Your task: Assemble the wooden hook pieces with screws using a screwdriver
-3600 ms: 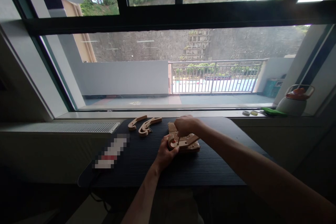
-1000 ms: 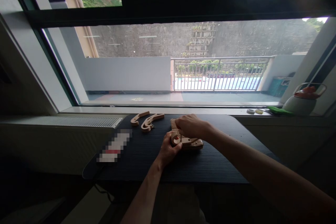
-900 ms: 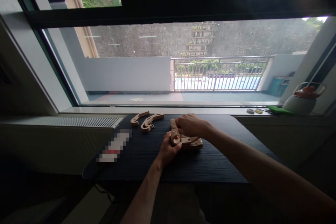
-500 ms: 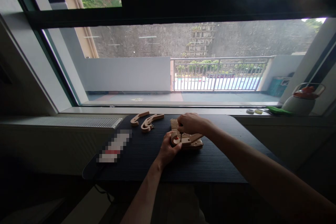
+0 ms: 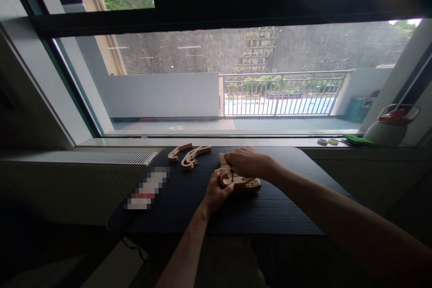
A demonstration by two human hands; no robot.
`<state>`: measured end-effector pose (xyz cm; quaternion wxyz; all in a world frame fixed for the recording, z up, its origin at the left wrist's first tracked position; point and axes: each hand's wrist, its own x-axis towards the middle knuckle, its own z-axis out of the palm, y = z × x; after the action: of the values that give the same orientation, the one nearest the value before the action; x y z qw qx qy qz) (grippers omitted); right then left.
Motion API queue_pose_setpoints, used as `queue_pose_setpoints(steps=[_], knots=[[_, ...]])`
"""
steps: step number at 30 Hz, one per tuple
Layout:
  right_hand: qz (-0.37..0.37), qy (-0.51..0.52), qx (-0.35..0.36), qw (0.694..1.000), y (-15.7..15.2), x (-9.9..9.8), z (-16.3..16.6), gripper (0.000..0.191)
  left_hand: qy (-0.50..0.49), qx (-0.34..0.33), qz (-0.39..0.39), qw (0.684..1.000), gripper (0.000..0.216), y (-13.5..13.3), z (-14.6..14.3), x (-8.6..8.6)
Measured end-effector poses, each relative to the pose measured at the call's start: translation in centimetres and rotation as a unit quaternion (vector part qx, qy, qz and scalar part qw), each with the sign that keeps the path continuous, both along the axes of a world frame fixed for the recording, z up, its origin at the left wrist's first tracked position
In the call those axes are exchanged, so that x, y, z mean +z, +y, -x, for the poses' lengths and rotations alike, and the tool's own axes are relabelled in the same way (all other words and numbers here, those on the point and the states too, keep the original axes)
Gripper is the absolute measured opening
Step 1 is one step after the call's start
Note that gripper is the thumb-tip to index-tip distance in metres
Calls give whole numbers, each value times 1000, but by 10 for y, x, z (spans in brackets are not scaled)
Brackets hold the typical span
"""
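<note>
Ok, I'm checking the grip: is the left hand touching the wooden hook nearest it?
Touching. The head view shows the left hand pinching the hook at its curled end, no gap showing.

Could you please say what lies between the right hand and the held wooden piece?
A thin, roughly upright shaft below the right hand, seen in the head view.

The right hand (image 5: 248, 162) hid the top of a thin tool (image 5: 232, 176) (too small to identify) and part of the ridged block (image 5: 255, 187), the left hand (image 5: 216, 190) partly covered the curved wooden piece (image 5: 240, 181), and coarse pixels masked a pale-and-red item (image 5: 146, 189).
</note>
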<state>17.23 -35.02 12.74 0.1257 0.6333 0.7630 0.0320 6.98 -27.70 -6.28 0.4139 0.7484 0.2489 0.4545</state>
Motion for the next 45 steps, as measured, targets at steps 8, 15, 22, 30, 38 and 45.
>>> queue_pose_setpoints(steps=[8,15,22,30,38,45], knots=[[6,12,-8,1000,3,-1,0,21,1,2,3,1000,29,-1,0,0],[7,23,-39,999,7,-3,-7,25,8,3,-9,1000,36,1,0,-2],[-4,11,-57,998,8,-5,-10,28,6,7,-15,1000,35,1,-1,-3],[-16,-23,-31,999,4,1,-4,19,5,2,-3,1000,24,1,-1,-2],[-10,-12,18,1000,1,-4,7,17,-1,4,4,1000,39,0,0,-3],[-14,-4,-7,1000,2,-7,1,17,-2,3,-1,1000,29,1,-1,-2]])
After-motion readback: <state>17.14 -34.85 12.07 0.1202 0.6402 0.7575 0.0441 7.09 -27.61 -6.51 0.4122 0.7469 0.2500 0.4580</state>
